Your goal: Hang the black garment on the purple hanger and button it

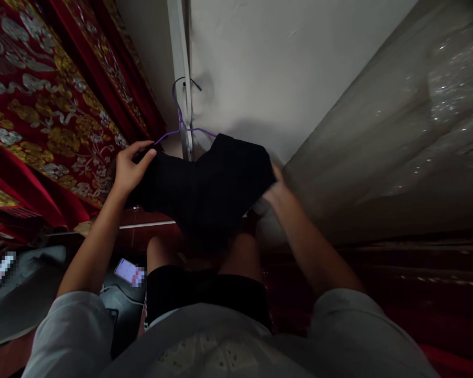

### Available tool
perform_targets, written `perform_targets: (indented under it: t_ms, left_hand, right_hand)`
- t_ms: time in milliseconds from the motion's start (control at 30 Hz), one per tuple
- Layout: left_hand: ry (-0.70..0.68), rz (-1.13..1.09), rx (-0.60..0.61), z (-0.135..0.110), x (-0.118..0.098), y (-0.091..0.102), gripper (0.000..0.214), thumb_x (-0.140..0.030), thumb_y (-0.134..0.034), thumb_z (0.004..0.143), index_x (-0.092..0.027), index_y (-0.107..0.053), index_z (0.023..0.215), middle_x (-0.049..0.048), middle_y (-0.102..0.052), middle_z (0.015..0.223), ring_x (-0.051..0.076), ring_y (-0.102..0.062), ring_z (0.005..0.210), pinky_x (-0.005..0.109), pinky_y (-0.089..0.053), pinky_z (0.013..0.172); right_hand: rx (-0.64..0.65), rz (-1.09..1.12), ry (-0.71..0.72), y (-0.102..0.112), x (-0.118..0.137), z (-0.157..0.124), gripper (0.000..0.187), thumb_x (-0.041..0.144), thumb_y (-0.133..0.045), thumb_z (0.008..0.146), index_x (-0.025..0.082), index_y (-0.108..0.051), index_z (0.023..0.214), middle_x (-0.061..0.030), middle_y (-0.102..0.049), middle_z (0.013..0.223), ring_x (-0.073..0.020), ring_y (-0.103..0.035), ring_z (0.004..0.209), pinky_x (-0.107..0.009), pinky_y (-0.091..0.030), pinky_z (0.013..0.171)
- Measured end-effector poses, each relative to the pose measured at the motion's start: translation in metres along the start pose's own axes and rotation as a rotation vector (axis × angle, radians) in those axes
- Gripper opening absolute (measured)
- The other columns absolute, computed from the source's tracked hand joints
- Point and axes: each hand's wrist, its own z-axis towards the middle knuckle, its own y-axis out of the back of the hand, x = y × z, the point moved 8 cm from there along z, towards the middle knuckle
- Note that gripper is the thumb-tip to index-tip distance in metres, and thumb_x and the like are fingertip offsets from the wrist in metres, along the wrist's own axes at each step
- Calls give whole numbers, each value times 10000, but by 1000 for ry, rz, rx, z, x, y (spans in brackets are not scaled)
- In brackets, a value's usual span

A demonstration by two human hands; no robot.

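Note:
A black shirt (224,184) hangs in front of me on a purple wire hanger (181,118). The hanger's hook points up and lies against a narrow pale upright on the wall. At the shirt's left shoulder, my left hand (132,165) pinches the cloth near the end of the hanger, thumb in front. My right hand (275,189) is at the shirt's right edge, closed around the fabric there; it is blurred and its fingertips are hidden by the cloth. The lower part of the shirt falls into shadow above my knees.
Red curtains (63,105) with gold and silver flowers hang on the left. A pale wall (268,68) stands ahead, with clear plastic sheeting (398,136) over something large on the right. A lit phone (129,271) lies on a dark grey surface at lower left.

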Motion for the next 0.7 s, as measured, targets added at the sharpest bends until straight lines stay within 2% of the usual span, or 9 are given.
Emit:
perform_targets:
  t_ms: [100, 233, 300, 367, 433, 500, 533, 600, 700]
  left_hand:
    - [20, 7, 42, 1, 2, -7, 370, -466, -697, 914, -168, -745, 1127, 76, -778, 1068, 213, -705, 980, 332, -547, 931]
    - [67, -9, 79, 18, 16, -24, 270, -415, -688, 911, -177, -746, 1025, 70, -767, 985, 208, -697, 925, 340, -556, 908]
    - [87, -41, 60, 26, 25, -27, 216, -356, -666, 912, -177, -737, 1010, 75, -756, 987, 208, -695, 939, 352, -554, 931]
    - [84, -79, 17, 28, 28, -26, 181, -313, -625, 918, -184, -722, 1001, 79, -750, 1029, 212, -694, 998, 366, -544, 979]
    - [58, -105, -23, 23, 22, -23, 149, -301, -594, 918, -196, -699, 931, 73, -748, 1014, 214, -694, 1015, 378, -539, 1003]
    - [13, -132, -29, 12, 6, -22, 175, -325, -586, 912, -206, -633, 793, 63, -739, 940, 217, -701, 992, 401, -539, 1017]
    - [-15, -149, -13, 5, -4, -24, 236, -348, -583, 915, -211, -581, 723, 59, -728, 900, 220, -705, 988, 420, -532, 1038]
    - [-71, -206, 52, -11, -29, -32, 373, -413, -577, 929, -217, -481, 627, 57, -700, 844, 227, -713, 998, 460, -501, 1095]
    - [-100, -330, 182, -34, -65, -54, 521, -565, -565, 951, -223, -428, 582, 69, -674, 813, 242, -721, 1011, 489, -488, 1115]
  right_hand:
    - [58, 213, -68, 18, 9, 1, 917, 572, 101, 994, 146, -670, 1251, -192, -721, 1121, -308, -670, 1133, -501, -499, 906]
    - [32, 305, 14, 41, 67, -2, 941, 574, 171, 988, 193, -538, 1475, -174, -701, 1210, -283, -633, 1223, -506, -464, 965]
    - [42, 296, 34, 37, 91, -9, 962, 597, 194, 985, 217, -535, 1485, -162, -721, 1140, -275, -660, 1178, -502, -477, 957]
    - [245, 333, 65, 12, 106, -21, 954, 707, 76, 987, 215, -658, 1346, -147, -746, 1008, -286, -707, 1053, -493, -519, 908]
    - [621, 323, 147, -26, 112, -44, 781, 784, -256, 974, 214, -753, 1169, -119, -763, 940, -281, -732, 957, -465, -554, 875]
    - [836, 216, 255, -52, 103, -64, 502, 645, -543, 948, 226, -784, 1083, -86, -776, 971, -263, -739, 956, -442, -563, 914]
    - [826, 141, 306, -60, 94, -67, 377, 533, -597, 950, 237, -781, 1093, -75, -775, 1018, -256, -736, 988, -442, -558, 952]
    - [630, 0, 387, -69, 74, -60, 332, 366, -605, 946, 244, -726, 1230, -92, -735, 1191, -267, -699, 1132, -469, -527, 1049]
    - [315, -167, 456, -82, 55, -50, 786, 290, -724, 819, 206, -436, 1545, -184, -469, 1549, -348, -465, 1458, -565, -387, 1213]
